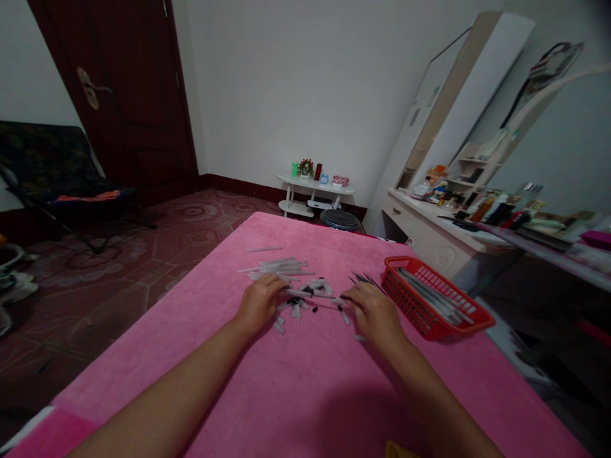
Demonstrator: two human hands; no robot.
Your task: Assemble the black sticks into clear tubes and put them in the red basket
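Note:
My left hand (260, 302) is closed in a pinch around one end of a clear pen barrel (298, 292), which points to the right. My right hand (375, 308) pinches the end of a thin dark pen refill (327, 296), in line with the barrel; whether its far end sits inside the barrel I cannot tell. Below and around them lie clear pen caps (296, 311) and small black plugs (315, 310). More clear barrels (281, 266) form a loose pile beyond my left hand. Dark-tipped refills (365, 278) lie just beyond my right hand.
A red plastic basket (415, 308) holding many slender pens (434, 296) stands right of my right hand. Everything rests on a pink cloth-covered table (296, 388). A dressing table (429, 222) with bottles is at the right, a folding chair (62, 165) at the left.

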